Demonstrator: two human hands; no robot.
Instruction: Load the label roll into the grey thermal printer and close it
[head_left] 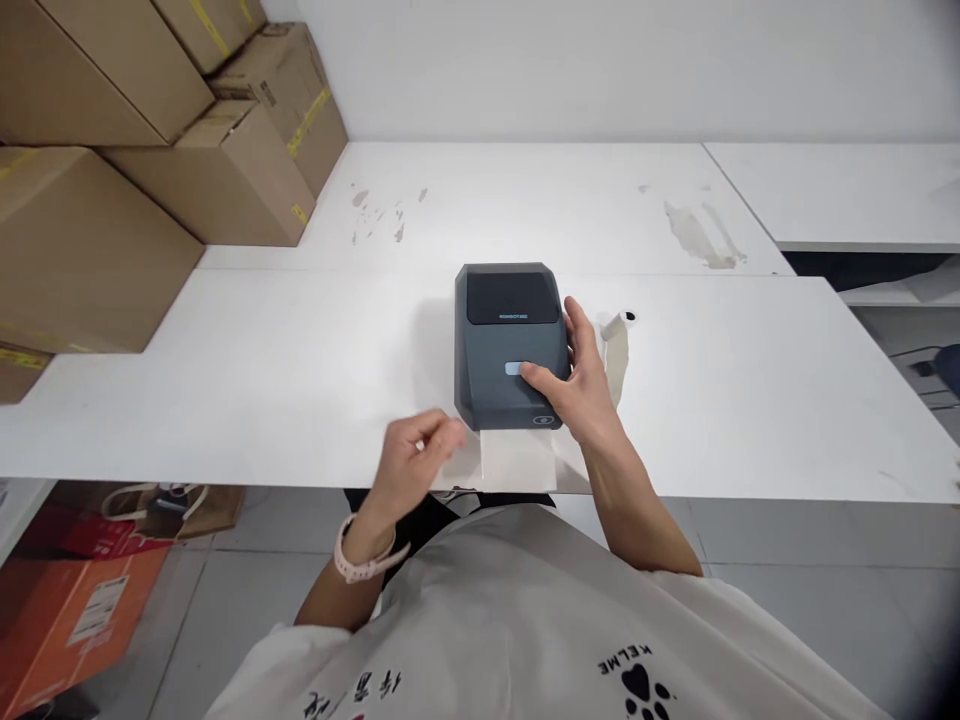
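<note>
A dark grey label printer [502,345] stands on the white table, its closed lid carrying a darker window. My right hand [581,385] grips its right side; the thumb rests at the pale button [514,369] on top, and the other fingers go partly out of sight behind the side. From the printer's front edge a blank paper strip [517,458] extends to the table's front edge. Just off the printer's lower left corner, my left hand [416,455] is closed, fingers curled and thumb tip slightly blurred, with nothing visible in it.
Right of the printer lies a small white roll [619,322] with a pale strip trailing from it. Cardboard boxes [217,170] are stacked at the table's left. An orange box [82,620] and a paper bag [214,510] sit below at left. A white wall rises behind.
</note>
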